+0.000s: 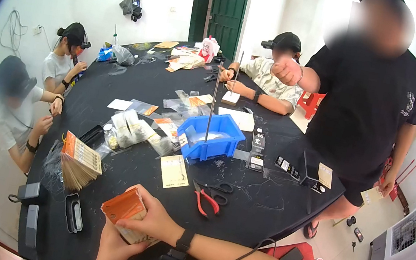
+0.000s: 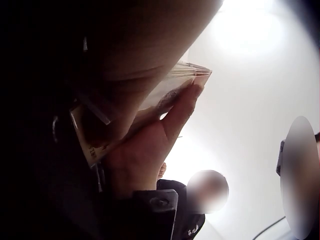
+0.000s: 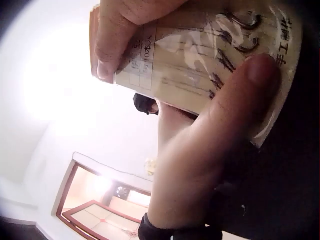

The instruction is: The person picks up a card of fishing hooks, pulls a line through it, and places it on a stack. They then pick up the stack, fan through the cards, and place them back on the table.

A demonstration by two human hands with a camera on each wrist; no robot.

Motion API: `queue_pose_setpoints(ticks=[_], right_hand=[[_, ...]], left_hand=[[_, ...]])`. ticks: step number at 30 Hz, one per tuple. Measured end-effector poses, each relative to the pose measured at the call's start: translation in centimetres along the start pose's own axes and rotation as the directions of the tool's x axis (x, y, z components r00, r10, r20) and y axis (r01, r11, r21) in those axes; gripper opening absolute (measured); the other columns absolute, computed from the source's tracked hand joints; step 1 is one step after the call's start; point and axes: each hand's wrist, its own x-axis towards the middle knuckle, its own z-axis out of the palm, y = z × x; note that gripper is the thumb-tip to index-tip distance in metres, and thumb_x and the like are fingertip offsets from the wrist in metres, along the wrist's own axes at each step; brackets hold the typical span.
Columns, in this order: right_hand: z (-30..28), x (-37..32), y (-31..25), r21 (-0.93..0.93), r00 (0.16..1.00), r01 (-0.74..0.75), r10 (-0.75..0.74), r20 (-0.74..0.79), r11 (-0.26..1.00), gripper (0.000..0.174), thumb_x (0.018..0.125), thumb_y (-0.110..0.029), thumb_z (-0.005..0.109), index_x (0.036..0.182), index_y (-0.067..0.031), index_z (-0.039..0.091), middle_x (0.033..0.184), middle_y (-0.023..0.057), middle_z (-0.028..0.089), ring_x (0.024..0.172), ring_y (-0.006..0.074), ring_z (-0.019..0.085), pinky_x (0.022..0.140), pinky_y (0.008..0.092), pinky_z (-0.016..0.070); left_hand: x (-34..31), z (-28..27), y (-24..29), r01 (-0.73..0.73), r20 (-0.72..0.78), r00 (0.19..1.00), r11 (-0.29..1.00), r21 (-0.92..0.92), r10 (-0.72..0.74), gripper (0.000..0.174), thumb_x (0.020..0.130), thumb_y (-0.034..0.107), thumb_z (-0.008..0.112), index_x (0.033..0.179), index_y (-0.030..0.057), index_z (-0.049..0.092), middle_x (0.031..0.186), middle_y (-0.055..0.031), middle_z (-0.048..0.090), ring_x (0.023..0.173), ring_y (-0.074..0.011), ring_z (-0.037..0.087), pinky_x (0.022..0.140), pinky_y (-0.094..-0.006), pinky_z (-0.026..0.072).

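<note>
Both hands grip a thick stack of fishing hook packets [image 1: 124,205] close above the near side of the table. Each is a cream card with an orange top in a clear sleeve; dark hooks on threads show through the front one [image 3: 192,55] in the right wrist view. My right hand [image 1: 161,223] wraps the upper side of the stack, thumb along its face. From below, my left hand [image 1: 114,250] holds the lower end, its thumb [image 3: 257,75] pressed on the front packet near the hooks. The left wrist view is dark, with the stack's edges [image 2: 192,72] fanned slightly.
Another packet bundle [image 1: 81,160] stands at left, near an open oblong case [image 1: 73,213]. Red-handled pliers [image 1: 205,202], scissors [image 1: 220,186], a single card [image 1: 174,172] and a blue bin [image 1: 212,139] with a metal rod lie beyond. Several people surround the black table [image 1: 259,217].
</note>
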Motion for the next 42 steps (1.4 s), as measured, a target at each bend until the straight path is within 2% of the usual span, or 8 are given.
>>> queue_pose_setpoints(ticks=[5,8,22,28,31,35,37,42], right_hand=[[-1.0,0.2,0.1,-0.026,0.991,0.079,-0.075,0.107,0.997,0.068,0.072,-0.018,0.087,0.126,-0.0075,0.047,0.117,0.0043,0.058,0.112,0.0118,0.053,0.096,0.0313,0.0447],[-1.6,0.4,0.2,-0.042,0.982,0.058,-0.049,0.180,0.997,0.088,0.069,-0.024,0.090,0.137,-0.0025,0.040,0.124,0.0101,0.057,0.118,0.0168,0.052,0.101,0.0337,0.0432],[-1.2,0.2,0.3,-0.023,0.989,0.110,-0.107,0.104,0.994,0.073,0.070,-0.022,0.088,0.128,-0.0049,0.046,0.114,0.0102,0.061,0.107,0.0179,0.058,0.095,0.0341,0.0466],[-1.2,0.4,0.1,-0.033,0.986,0.139,-0.136,0.096,0.990,0.071,0.070,-0.022,0.087,0.126,-0.0048,0.047,0.113,0.0104,0.061,0.107,0.0189,0.059,0.094,0.0342,0.0469],[-1.4,0.4,0.1,-0.030,0.986,0.142,-0.139,0.091,0.989,0.071,0.069,-0.023,0.088,0.125,-0.0046,0.048,0.113,0.0109,0.061,0.106,0.0197,0.059,0.094,0.0342,0.0471],[-1.4,0.4,-0.3,-0.044,0.987,0.121,-0.115,0.115,0.992,0.074,0.068,-0.024,0.089,0.126,-0.0044,0.047,0.116,0.0112,0.059,0.109,0.0213,0.058,0.096,0.0340,0.0458],[-1.4,0.4,0.5,-0.062,0.985,0.146,-0.139,0.101,0.987,0.076,0.068,-0.026,0.089,0.128,-0.0046,0.047,0.120,0.0111,0.056,0.114,0.0214,0.055,0.098,0.0345,0.0442],[-1.4,0.5,0.1,0.151,0.989,0.061,-0.080,0.125,0.987,0.079,0.069,-0.028,0.089,0.132,-0.0055,0.046,0.126,0.0094,0.053,0.122,0.0194,0.050,0.103,0.0350,0.0410]], left_hand=[[-0.1,0.0,0.9,0.031,0.000,1.000,1.000,0.000,-0.031,0.071,0.059,0.008,0.086,0.121,-0.0018,0.053,0.114,-0.0123,0.064,0.104,-0.0238,0.064,0.091,-0.0357,0.0499],[0.0,0.1,0.8,0.045,0.010,0.999,0.999,-0.009,-0.045,0.069,0.059,0.007,0.085,0.119,-0.0018,0.054,0.113,-0.0122,0.065,0.104,-0.0239,0.064,0.091,-0.0359,0.0498],[0.0,0.0,-0.1,0.018,0.057,0.998,0.998,0.064,-0.022,0.065,0.064,0.006,0.084,0.121,-0.0013,0.052,0.113,-0.0110,0.065,0.105,-0.0221,0.064,0.093,-0.0354,0.0495],[-0.7,-0.3,-0.6,-0.061,0.005,0.998,0.998,0.030,0.061,0.116,0.061,0.013,0.087,0.153,0.0039,0.017,0.138,-0.0153,0.050,0.125,-0.0282,0.054,0.104,-0.0376,0.0432],[-0.7,-0.7,-0.6,-0.094,0.017,0.995,0.986,-0.139,0.098,0.118,0.071,0.016,0.079,0.157,0.0072,-0.001,0.150,-0.0151,0.036,0.138,-0.0271,0.040,0.113,-0.0384,0.0335],[0.0,2.1,1.1,-0.105,-0.331,0.942,0.884,-0.456,-0.059,0.057,0.099,0.035,0.044,0.144,0.0027,0.032,0.141,-0.0114,0.047,0.126,-0.0247,0.051,0.107,-0.0385,0.0388],[0.1,2.7,-1.0,-0.145,-0.344,0.933,0.765,-0.627,-0.105,0.052,0.103,0.037,0.028,0.142,0.0037,0.037,0.137,-0.0107,0.052,0.124,-0.0245,0.052,0.106,-0.0381,0.0395],[1.1,4.5,0.0,-0.261,-0.491,0.865,0.744,-0.615,-0.103,0.059,0.102,0.043,0.021,0.144,0.0049,0.038,0.136,-0.0117,0.053,0.125,-0.0256,0.052,0.107,-0.0389,0.0382]])
